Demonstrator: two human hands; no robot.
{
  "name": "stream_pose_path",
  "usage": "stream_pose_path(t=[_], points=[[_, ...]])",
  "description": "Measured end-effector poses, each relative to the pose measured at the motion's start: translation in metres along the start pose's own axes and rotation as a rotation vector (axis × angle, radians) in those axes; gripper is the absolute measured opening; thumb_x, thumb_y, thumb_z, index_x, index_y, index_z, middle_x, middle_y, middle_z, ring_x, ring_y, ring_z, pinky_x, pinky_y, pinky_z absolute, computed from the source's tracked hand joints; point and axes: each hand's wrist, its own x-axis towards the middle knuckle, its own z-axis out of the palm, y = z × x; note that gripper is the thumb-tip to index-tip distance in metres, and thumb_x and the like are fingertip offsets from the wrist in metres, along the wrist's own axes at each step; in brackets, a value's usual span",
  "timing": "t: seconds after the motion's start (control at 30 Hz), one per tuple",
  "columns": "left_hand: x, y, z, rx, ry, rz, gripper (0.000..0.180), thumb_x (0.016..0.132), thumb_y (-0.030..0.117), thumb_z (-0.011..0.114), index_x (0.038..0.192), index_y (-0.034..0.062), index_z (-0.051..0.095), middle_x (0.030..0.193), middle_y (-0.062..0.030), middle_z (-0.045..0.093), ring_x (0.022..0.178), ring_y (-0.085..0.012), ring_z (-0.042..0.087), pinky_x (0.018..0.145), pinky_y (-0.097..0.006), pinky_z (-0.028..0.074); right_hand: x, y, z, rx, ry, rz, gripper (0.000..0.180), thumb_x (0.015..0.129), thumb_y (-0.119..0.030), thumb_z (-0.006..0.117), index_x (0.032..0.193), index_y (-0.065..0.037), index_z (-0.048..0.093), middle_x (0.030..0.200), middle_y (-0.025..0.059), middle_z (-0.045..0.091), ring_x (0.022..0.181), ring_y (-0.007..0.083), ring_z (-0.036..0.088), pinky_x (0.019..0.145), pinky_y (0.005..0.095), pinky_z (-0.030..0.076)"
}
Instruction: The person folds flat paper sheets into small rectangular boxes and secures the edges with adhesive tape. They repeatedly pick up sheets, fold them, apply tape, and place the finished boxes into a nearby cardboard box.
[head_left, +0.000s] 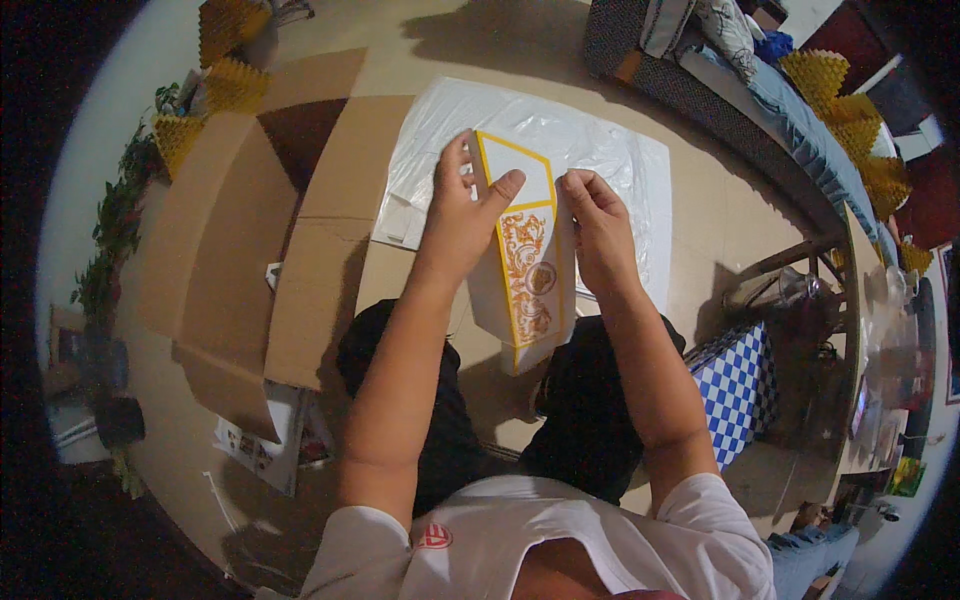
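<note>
Between my two hands is a folded carton point(530, 275), white with yellow edging and an orange-gold ornamental pattern on its front panel. Its upper end has a plain white flap framed in yellow, and a smaller flap sticks out at its lower end. My left hand point(465, 215) is wrapped round the carton's left side, thumb on the front face near the upper fold. At the upper right edge, my right hand point(600, 220) pinches the carton between thumb and fingers. Beneath it, a white stack wrapped in clear plastic point(430, 120) lies on the floor.
A large open cardboard box point(235, 230) stands at my left, with printed sheets point(260, 440) beside it. To my right are a blue-and-white checked piece point(735, 390) and a wooden table point(860, 290) with items on it. A sofa point(640, 60) stands at the far right.
</note>
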Motion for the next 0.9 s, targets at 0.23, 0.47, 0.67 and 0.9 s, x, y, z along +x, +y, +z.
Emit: stream_pose_path(t=[0.23, 0.47, 0.67, 0.9], points=[[-0.006, -0.008, 0.025, 0.243, 0.115, 0.109, 0.058, 0.096, 0.028, 0.051, 0.141, -0.0004, 0.029, 0.13, -0.0267, 0.047, 0.105, -0.0384, 0.059, 0.094, -0.044, 0.043, -0.002, 0.01, 0.002, 0.314, -0.076, 0.173, 0.031, 0.097, -0.029, 0.054, 0.112, -0.002, 0.055, 0.097, 0.0031, 0.061, 0.083, 0.0119, 0.058, 0.078, 0.0276, 0.048], [-0.008, -0.001, 0.031, 0.263, 0.103, 0.162, 0.059, 0.098, 0.03, 0.046, 0.144, 0.0017, 0.024, 0.135, -0.028, 0.043, 0.116, -0.0396, 0.052, 0.097, -0.044, 0.041, -0.01, 0.003, 0.01, 0.374, -0.162, 0.246, 0.037, 0.1, -0.031, 0.046, 0.121, -0.001, 0.051, 0.111, 0.0096, 0.061, 0.1, 0.0168, 0.06, 0.09, 0.0324, 0.048], [-0.006, -0.016, 0.038, 0.297, 0.083, 0.142, 0.06, 0.099, 0.035, 0.041, 0.145, 0.0012, 0.023, 0.134, -0.0284, 0.041, 0.12, -0.0422, 0.046, 0.101, -0.045, 0.037, -0.018, 0.007, 0.027, 0.423, -0.142, 0.214, 0.034, 0.1, -0.031, 0.047, 0.117, -0.003, 0.053, 0.107, 0.0067, 0.061, 0.097, 0.0158, 0.058, 0.086, 0.0311, 0.047], [-0.021, -0.003, 0.048, 0.331, -0.002, 0.014, 0.085, 0.089, 0.058, 0.049, 0.145, 0.0006, 0.022, 0.134, -0.0274, 0.043, 0.116, -0.0403, 0.052, 0.096, -0.044, 0.043, -0.003, 0.013, 0.013, 0.248, 0.044, 0.022, 0.03, 0.098, -0.032, 0.052, 0.109, -0.004, 0.057, 0.098, 0.0032, 0.059, 0.088, 0.0114, 0.053, 0.077, 0.0266, 0.045]])
